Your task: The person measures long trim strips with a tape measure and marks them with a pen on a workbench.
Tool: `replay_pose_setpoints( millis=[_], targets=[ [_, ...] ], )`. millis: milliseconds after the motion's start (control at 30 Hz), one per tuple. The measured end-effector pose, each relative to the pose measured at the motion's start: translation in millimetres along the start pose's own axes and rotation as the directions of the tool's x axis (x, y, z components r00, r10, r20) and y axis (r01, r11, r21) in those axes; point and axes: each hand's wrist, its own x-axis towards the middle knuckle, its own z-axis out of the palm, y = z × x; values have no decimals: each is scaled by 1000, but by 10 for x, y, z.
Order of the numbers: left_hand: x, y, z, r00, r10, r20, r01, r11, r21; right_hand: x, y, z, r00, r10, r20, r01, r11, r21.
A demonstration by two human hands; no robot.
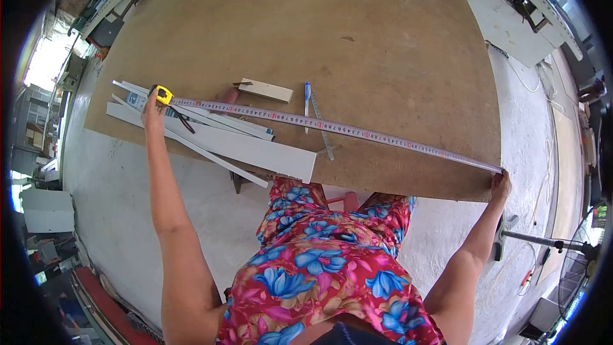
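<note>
A yellow and black tape measure [163,95] is gripped in my left hand [153,112], above the left ends of some white strips. Its metal blade [338,128] stretches out across the brown board [383,45] to the right edge. There my right hand [501,185] pinches the blade's end at the board's corner. A black strap [182,119] hangs from the tape case. White panels and strips [236,147] lie under and below the blade on the left. Near the middle, a blue and white pen [307,99] lies beside a thin ruler [321,128].
A pale block [266,90] lies on the board beyond the blade, next to a reddish-handled tool [230,94]. A metal stand [536,238] is at the right. White machine tables [511,19] stand at the far right. Cables run along the pale floor.
</note>
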Motion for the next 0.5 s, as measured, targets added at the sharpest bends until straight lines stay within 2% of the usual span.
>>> replay_pose_setpoints(
  millis=[67,167,300,467,500],
  targets=[
    [-6,29,1,1000,14,-11,-14,1000,-6,-161,-63,78,999,18,-29,-17,999,29],
    [-62,107,-41,999,0,-35,0,1000,7,6,-4,-17,992,-11,126,5,999,46],
    [25,106,-261,1000,29,4,-29,999,-18,-104,-54,151,996,-19,84,17,999,30],
    [-13,112,-438,998,45,-40,-45,999,3,-2,42,271,998,-31,58,38,991,-127],
    [-53,128,-450,998,40,-56,-40,999,12,-23,56,320,998,-32,48,37,994,-107]
  ],
)
